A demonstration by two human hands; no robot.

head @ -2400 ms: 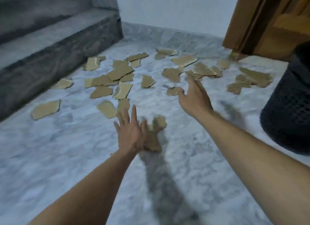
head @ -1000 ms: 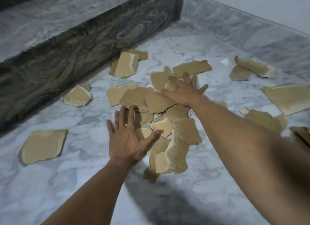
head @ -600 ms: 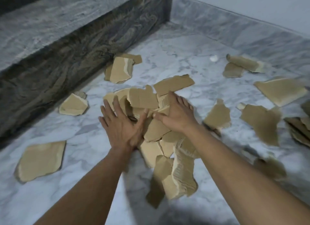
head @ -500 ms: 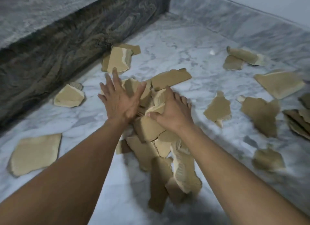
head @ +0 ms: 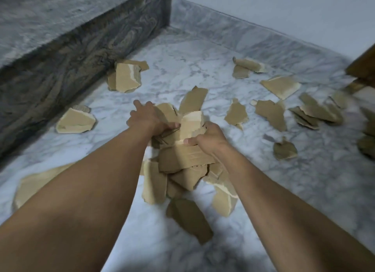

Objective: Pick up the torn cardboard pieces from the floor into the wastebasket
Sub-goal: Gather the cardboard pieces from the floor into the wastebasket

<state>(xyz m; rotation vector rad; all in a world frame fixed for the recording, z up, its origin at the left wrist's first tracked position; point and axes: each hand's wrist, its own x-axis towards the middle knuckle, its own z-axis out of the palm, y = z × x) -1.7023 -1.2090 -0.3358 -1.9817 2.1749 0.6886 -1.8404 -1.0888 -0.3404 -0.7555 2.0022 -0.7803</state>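
Stage: gathering, judging by the layout, with tipping into the bin not yet begun. Squeezing a bunched heap of torn tan cardboard pieces (head: 182, 162) from both sides at frame centre, over the white-grey veined marble floor (head: 182, 54). Curling the left hand (head: 149, 119) round the heap's far-left scraps, fingers wrapping over their top edges. Clamping the right hand (head: 208, 138) on the opposite side, thumb pressing the front of a pale upright scrap, fingers hooking behind it. Gripping with both, not lying flat. Not showing clearly whether the heap's underside is touching the floor or hanging just above it. Leaving the lowest pieces at 6 o'clock splaying outside the grip, probably risking a few drops on the lift.

Leaving plenty uncollected, well apart from the heap:
- at 11 o'clock, a pale folded pair (head: 125, 77) lying beside the dark grey stone step (head: 60, 48);
- at 9 o'clock, a pale wedge (head: 75, 121);
- at 8 o'clock, a large flat sheet (head: 30, 182), partly hiding under the left forearm;
- at 1 o'clock, curled scraps (head: 245, 66);
- at 2 to 3 o'clock, a broad pale piece (head: 280, 86), brown shards (head: 269, 113) and a layered stack (head: 316, 113);
- at 4 o'clock, a small dark bit (head: 284, 150).

Not showing the wastebasket anywhere, so counting nothing as binned. Estimating a first big handful under way, with several more needing doing.
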